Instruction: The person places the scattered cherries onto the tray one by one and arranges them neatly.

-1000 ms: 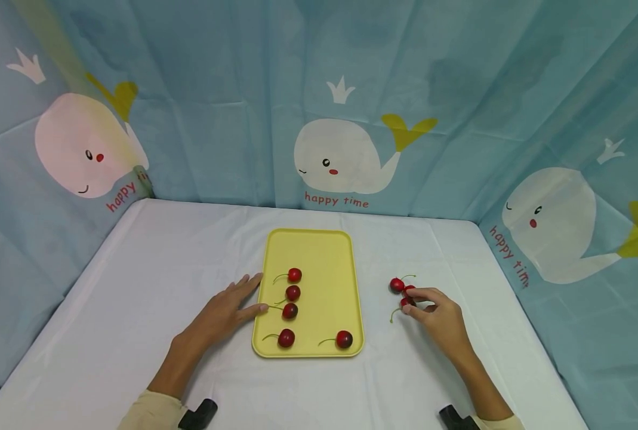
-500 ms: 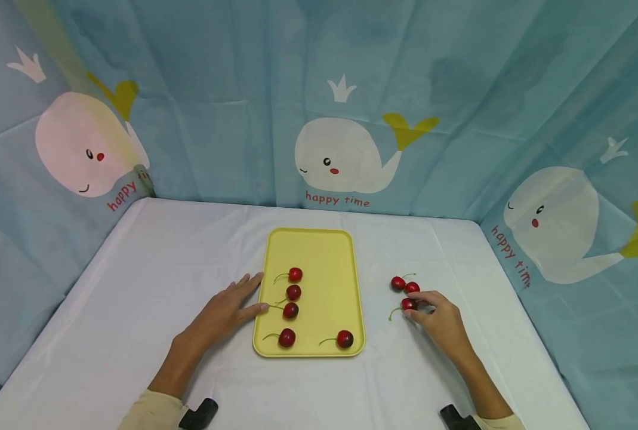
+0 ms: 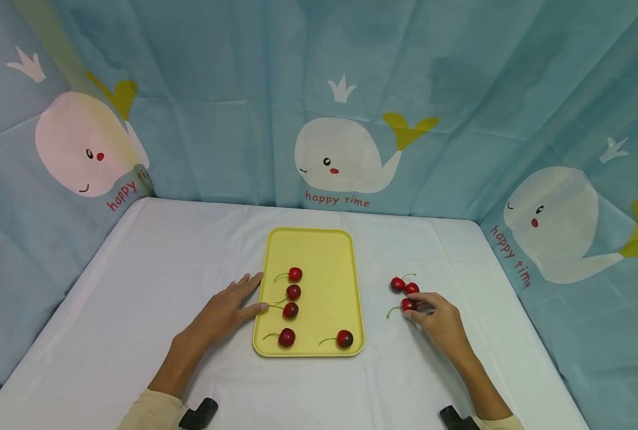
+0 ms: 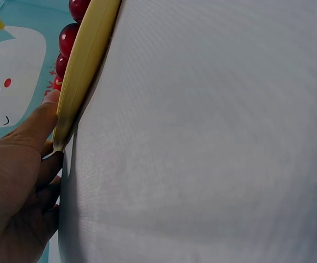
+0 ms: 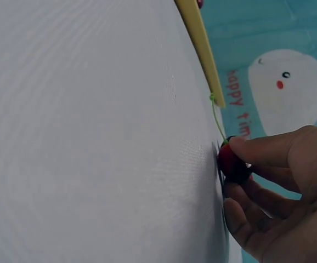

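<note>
Between thumb and fingers, my right hand [image 3: 443, 322] pinches a dark red cherry [image 3: 407, 304] at the table, its green stem pointing left. The right wrist view also shows this cherry [image 5: 230, 159] at the fingertips. Two more cherries [image 3: 397, 284] lie together just beyond that hand. My left hand [image 3: 216, 316] rests at the left edge of a yellow tray [image 3: 329, 257], thumb on the rim and fingers spread outside it. Down the tray's left side runs a column of several cherries [image 3: 290, 310]; a single cherry [image 3: 344, 339] sits in its near right corner.
A white cloth [image 3: 190, 239] covers the table. Behind and at both sides hangs a blue curtain [image 3: 216, 119] printed with whales. A black wrist device [image 3: 199, 414] shows at the left sleeve, another [image 3: 456, 418] at the right.
My right hand has drawn one cherry slightly toward me, apart from the other two, and its stem has swung up to the left. The left hand and tray stay put.
</note>
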Available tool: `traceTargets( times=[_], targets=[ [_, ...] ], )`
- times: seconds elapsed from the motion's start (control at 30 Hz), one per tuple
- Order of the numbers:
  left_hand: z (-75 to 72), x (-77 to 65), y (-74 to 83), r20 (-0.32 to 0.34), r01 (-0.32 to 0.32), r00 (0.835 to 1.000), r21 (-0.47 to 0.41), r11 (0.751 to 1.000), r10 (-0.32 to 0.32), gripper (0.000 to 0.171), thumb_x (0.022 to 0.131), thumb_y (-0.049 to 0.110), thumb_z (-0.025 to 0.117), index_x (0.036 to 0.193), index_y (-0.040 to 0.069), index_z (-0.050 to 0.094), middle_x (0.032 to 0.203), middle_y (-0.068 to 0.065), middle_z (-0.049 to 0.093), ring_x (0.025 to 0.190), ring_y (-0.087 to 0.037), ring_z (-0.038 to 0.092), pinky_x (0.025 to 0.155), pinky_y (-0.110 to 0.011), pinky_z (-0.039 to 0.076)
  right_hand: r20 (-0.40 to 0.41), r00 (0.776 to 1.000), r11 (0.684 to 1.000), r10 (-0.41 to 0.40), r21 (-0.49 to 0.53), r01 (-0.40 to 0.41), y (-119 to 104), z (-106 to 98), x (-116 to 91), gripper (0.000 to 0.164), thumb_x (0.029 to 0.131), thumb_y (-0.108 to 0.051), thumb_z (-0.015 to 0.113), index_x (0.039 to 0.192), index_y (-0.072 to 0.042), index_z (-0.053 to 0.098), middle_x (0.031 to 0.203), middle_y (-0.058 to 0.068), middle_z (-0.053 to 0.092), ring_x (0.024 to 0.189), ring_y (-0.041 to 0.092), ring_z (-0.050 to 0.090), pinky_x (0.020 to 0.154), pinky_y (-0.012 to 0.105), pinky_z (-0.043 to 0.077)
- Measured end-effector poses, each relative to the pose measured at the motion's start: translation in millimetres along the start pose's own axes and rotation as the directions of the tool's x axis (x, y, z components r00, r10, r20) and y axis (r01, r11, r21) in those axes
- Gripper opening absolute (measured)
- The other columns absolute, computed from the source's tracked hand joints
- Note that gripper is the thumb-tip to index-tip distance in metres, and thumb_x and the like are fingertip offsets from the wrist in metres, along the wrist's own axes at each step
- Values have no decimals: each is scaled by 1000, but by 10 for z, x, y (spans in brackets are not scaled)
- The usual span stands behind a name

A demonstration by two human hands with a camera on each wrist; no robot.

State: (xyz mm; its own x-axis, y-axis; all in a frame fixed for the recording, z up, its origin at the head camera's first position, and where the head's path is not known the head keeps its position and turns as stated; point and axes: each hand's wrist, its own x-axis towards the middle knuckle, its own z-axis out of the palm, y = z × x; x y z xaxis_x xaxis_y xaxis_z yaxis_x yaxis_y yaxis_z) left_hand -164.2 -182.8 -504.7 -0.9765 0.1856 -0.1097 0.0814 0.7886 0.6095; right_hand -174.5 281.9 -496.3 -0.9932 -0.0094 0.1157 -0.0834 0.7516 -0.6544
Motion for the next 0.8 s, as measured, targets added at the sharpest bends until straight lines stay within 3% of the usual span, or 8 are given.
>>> traceTargets(
  times=[0.33, 0.8],
  targets=[
    [-1, 5, 0, 2, 3, 1000, 0, 1000, -3, 84, 100, 56, 67, 168, 19, 35, 171, -23, 32, 155, -58, 24, 120, -75, 27, 4, 1000, 998, 5, 60, -6, -24, 37, -16, 36, 87, -9, 88, 121, -9, 79, 116, 11, 74, 102, 26, 71, 77, 16, 56],
    [6, 5, -4, -1, 8, 1000, -3, 1000, -8, 84, 100, 58, 67, 168, 20, 35, 171, -23, 32, 156, -57, 24, 120, -75, 28, -6, 999, 996, -36, 77, 36, -238, 84, -25, 36, 86, -10, 90, 121, -11, 79, 113, 8, 74, 100, 24, 72, 84, 15, 57]
  ],
)
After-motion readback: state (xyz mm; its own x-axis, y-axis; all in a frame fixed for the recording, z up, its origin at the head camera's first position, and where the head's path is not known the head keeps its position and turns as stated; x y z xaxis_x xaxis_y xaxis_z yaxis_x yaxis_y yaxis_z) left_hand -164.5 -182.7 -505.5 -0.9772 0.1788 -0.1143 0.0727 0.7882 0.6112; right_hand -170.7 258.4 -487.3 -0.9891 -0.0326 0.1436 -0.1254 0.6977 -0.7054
